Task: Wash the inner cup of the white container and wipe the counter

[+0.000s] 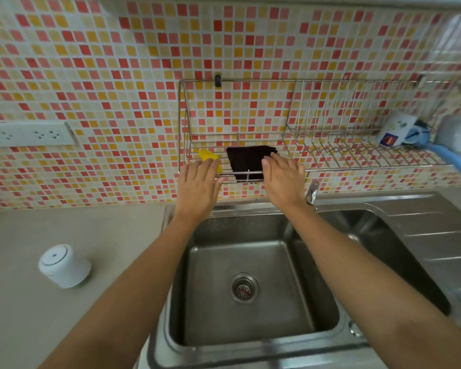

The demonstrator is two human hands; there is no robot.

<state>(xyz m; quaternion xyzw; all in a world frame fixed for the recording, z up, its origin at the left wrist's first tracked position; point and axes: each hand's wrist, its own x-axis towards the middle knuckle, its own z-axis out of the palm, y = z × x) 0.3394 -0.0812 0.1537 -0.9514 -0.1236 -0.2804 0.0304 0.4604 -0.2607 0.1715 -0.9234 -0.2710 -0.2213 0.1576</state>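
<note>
Fingers (270, 162) of the right hand (284, 179) lie fairly flat and close together over the right edge of a dark cloth (248, 162) draped on the wire rack (317, 145) at the middle of the frame; whether they grip it cannot be told. Those of the left hand (198, 182) are loosely extended and hold nothing visible, their tips at a yellow sponge (208, 155) on the rack's left end, which they partly cover.

No writing can be read anywhere. At the right end of the rack a white mug (395, 130) lies tipped, carrying a blue and red label too blurred to make out. Beside it a blue-handled brush (453, 159) runs off the right edge, and a pale object (459, 131) there is smeared beyond telling.

At the lower left, the white container (64, 265) stands on the beige counter (24, 315), well apart from both hands. It is a squat white cylinder with a closed top and a small dark dot at its centre; its inner cup is not visible. A steel sink (250, 328) fills the lower middle of the frame between the forearms, its basin bare around the drain strainer (244, 287).
</note>
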